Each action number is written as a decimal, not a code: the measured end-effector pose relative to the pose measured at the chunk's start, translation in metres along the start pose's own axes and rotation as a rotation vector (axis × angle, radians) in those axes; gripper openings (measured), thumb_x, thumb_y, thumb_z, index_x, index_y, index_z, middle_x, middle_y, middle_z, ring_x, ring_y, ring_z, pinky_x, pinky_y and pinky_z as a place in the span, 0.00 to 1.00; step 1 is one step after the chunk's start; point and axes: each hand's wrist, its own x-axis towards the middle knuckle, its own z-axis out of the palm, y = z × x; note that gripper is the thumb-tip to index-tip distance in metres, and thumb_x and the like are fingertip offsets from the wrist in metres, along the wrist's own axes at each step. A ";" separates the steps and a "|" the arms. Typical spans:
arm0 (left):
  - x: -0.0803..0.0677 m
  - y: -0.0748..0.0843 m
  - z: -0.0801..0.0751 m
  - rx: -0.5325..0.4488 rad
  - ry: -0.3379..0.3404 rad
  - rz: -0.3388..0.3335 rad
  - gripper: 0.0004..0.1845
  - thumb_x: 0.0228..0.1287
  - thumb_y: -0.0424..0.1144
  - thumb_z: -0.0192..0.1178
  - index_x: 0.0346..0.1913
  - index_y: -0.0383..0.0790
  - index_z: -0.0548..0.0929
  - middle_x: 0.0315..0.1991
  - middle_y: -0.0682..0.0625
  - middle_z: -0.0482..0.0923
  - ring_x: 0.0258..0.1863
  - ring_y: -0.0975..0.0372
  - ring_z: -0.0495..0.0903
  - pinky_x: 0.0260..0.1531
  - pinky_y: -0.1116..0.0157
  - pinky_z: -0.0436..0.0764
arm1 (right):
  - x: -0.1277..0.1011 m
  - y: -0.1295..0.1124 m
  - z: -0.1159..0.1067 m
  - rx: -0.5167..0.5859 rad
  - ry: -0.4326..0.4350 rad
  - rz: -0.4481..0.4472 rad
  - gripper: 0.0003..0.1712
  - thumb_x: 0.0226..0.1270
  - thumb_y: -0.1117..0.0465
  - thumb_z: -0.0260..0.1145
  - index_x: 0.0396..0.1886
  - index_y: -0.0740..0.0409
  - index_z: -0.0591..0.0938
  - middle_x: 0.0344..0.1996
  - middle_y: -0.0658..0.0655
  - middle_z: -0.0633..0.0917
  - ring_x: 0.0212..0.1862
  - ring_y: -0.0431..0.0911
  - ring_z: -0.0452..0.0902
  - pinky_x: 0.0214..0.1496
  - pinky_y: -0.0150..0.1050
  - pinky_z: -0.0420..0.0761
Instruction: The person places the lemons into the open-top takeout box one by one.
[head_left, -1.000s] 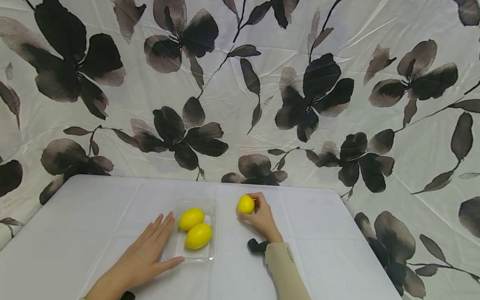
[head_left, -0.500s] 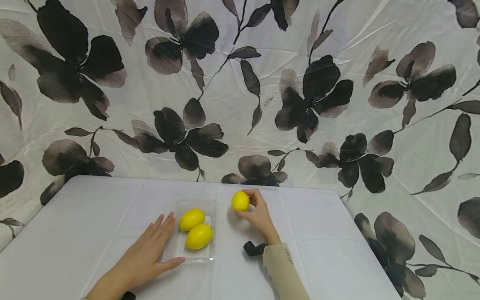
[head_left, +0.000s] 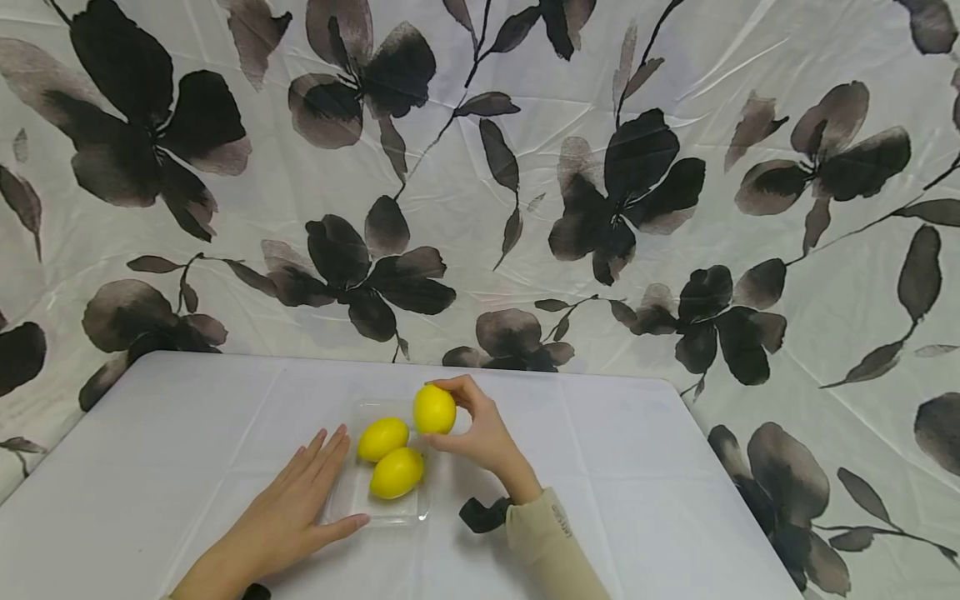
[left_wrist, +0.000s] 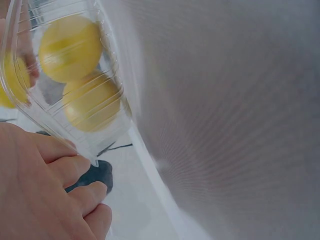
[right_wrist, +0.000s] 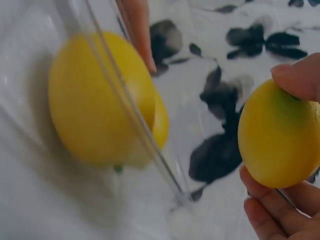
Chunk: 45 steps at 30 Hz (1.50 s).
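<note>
A yellow lemon (head_left: 434,409) is pinched between the thumb and fingers of my right hand (head_left: 483,433), at the right rim of a clear plastic container (head_left: 408,511). In the right wrist view this held lemon (right_wrist: 280,135) shows a greenish end. Two more lemons lie together inside the container, one farther back (head_left: 382,439) and one nearer (head_left: 397,473). My left hand (head_left: 281,508) lies with straight fingers along the container's left side, its fingertips at the wall. Through the clear wall, the left wrist view shows both lemons (left_wrist: 70,50).
The table (head_left: 637,500) wears a white cloth, and its back edge meets a hanging floral sheet (head_left: 495,200). A black wrist device (head_left: 483,515) sits by my right cuff (head_left: 551,533).
My right hand has carried its lemon leftward, from the table right of the container to the container's right rim. The left hand and the two lying lemons have stayed in place.
</note>
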 end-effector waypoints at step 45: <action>-0.002 -0.005 0.003 0.019 0.042 0.051 0.56 0.60 0.73 0.54 0.77 0.34 0.54 0.79 0.43 0.48 0.77 0.46 0.47 0.77 0.56 0.41 | -0.007 -0.011 0.062 -0.462 -0.526 -0.283 0.31 0.65 0.51 0.70 0.67 0.47 0.75 0.67 0.48 0.75 0.69 0.35 0.63 0.72 0.40 0.60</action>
